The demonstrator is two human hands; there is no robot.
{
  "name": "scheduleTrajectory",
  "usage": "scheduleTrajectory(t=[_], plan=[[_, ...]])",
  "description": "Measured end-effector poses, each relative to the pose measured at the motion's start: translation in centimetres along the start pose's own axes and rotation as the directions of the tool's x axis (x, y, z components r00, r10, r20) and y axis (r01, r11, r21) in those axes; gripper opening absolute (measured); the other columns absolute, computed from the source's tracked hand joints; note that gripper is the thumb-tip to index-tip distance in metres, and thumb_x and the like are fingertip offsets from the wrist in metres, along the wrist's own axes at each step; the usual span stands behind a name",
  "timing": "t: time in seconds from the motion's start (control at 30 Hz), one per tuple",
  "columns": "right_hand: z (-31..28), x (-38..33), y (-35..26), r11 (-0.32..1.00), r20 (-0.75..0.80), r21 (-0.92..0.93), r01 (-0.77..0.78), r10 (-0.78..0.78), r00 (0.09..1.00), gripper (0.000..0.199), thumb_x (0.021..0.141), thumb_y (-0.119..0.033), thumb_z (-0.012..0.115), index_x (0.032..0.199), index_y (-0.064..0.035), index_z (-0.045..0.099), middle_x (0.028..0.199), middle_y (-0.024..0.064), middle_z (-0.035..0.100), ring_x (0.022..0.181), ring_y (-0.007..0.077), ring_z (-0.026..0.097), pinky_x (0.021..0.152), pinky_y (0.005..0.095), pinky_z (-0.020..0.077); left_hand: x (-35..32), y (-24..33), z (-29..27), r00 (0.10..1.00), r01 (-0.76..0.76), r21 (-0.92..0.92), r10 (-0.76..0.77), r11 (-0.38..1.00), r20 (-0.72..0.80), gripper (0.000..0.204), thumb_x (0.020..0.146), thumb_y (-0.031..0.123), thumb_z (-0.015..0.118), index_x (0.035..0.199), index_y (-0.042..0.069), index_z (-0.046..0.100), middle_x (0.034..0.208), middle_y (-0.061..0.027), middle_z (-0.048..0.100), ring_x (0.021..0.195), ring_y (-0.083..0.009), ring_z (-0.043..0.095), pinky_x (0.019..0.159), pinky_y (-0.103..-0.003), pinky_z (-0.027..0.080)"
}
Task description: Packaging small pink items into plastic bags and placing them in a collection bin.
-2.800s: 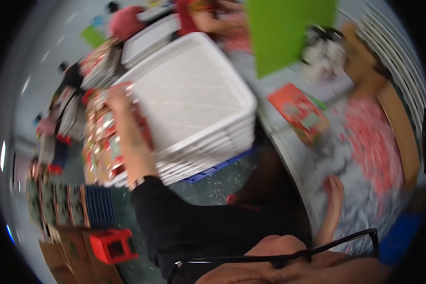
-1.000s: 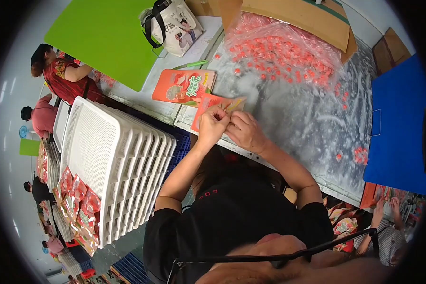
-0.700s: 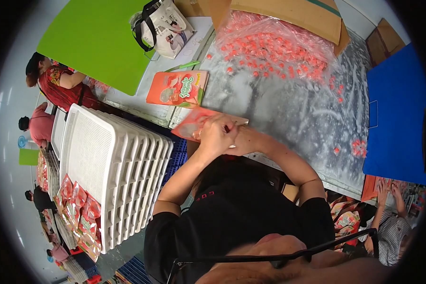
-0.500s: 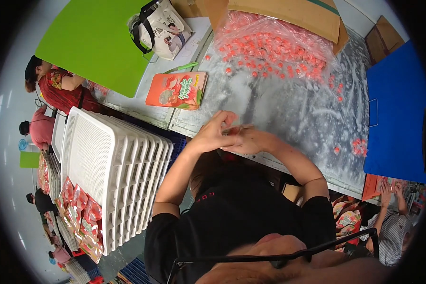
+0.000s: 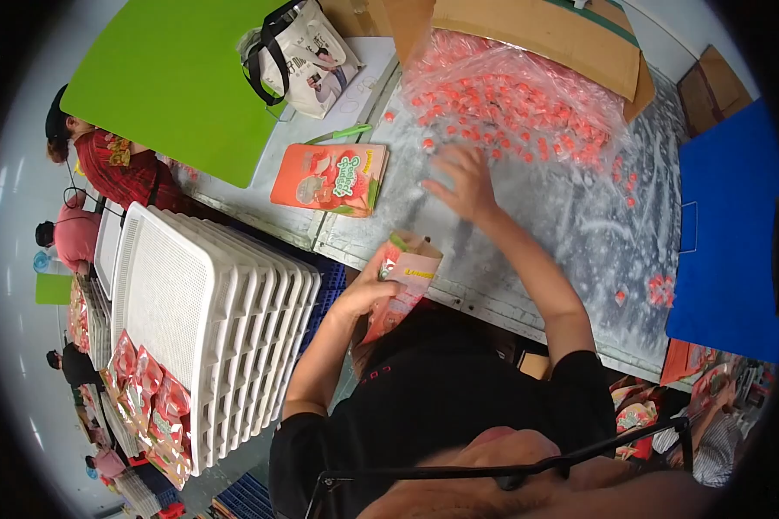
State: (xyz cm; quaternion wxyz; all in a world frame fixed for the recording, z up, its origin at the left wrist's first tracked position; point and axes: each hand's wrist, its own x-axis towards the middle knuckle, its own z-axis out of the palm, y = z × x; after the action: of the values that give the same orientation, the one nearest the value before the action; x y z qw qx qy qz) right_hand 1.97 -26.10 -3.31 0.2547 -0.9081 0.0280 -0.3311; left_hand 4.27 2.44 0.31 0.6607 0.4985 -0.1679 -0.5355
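A stack of white trays [image 5: 208, 320] stands at nine o'clock of the person. On the metal table [image 5: 571, 225], a heap of small red candies [image 5: 511, 104] lies at twelve. The right hand [image 5: 463, 177] reaches there — fingers spread, holding nothing visible. The left hand [image 5: 374, 285] grips an open orange pouch [image 5: 404, 281] — near the table's edge.

The left hand [image 5: 374, 290] holds an open orange paper pouch [image 5: 401, 285] upright at the grey counter [image 5: 571, 216] edge, while the right hand [image 5: 465, 182] spreads flat beside small red wrapped candies [image 5: 511, 108].
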Motion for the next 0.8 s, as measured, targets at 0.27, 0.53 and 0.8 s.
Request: scheduleTrajectory(t=[0.27,0.53,0.8], plan=[[6.2,3.5,7.2,0.835,0.113,-0.509,-0.209,0.305,0.946,0.053,0.085,-0.056,0.062,0.13,-0.0274,0.063,0.15,0.0024,0.044,0.14,0.0381,0.032,0.105,0.0694,0.0264,-2.8,-0.2,0.9,0.984,0.0,-0.047,-0.008,0.999,-0.179,0.087,0.065,0.0,0.062,0.148,0.006,0.036,0.137,-0.0077,0.051,0.13,-0.0199,0.045,0.11,-0.031,0.032],[0.6,-5.2,3.3,0.944,0.305,-0.318,-0.09,0.192,0.933,0.055,0.092,-0.052,0.054,0.141,-0.0274,0.052,0.147,0.0035,0.049,0.139,0.0298,0.038,0.11,0.0667,0.0211,-1.7,-0.3,-0.1,0.988,-0.045,0.1,0.059,0.994,-0.144,0.085,0.066,0.001,0.064,0.147,0.005,0.037,0.131,-0.0083,0.053,0.124,-0.019,0.048,0.105,-0.031,0.036],[-6.5,-11.8,4.4,0.379,0.249,0.778,-0.501,0.546,0.8,0.066,0.102,-0.051,0.035,0.152,-0.007,0.032,0.153,0.0104,0.041,0.144,0.0266,0.032,0.12,0.0445,0.0142,-1.0,-1.1,0.7,0.996,-0.034,0.138,0.046,0.99,-0.081,0.083,0.069,0.0,0.062,0.148,0.005,0.036,0.133,-0.0073,0.052,0.127,-0.0181,0.046,0.107,-0.03,0.033]])
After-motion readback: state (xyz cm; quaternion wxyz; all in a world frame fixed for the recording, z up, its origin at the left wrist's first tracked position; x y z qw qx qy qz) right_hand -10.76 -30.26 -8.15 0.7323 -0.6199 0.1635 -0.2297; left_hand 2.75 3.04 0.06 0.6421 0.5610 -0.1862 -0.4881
